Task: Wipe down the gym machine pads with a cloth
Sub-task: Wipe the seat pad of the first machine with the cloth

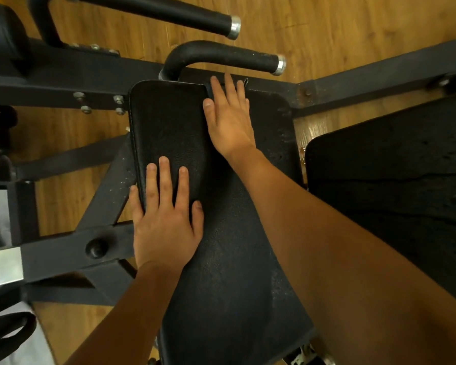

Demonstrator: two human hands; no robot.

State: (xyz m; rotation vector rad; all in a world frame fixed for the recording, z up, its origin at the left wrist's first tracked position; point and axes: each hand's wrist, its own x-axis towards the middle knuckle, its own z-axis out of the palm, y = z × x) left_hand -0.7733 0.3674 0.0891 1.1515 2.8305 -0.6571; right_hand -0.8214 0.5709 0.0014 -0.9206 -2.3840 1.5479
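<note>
A black padded gym machine pad (169,122) with a stitched edge lies in the middle of the view. A dark, almost black cloth (234,259) is spread over its right side and near end. My right hand (229,119) lies flat with straight fingers on the cloth's far edge, fingertips reaching the frame behind the pad. Nearer me, my left hand (166,214) lies flat on the pad's left edge, fingers spread on the bare pad and thumb at the cloth's border. Neither hand grips anything.
Two black handles with chrome end caps (221,56) (169,14) stick out beyond the pad. The black steel frame (63,83) runs left and right. Another worn black pad (392,180) lies at the right, and the wooden floor (327,35) shows beneath.
</note>
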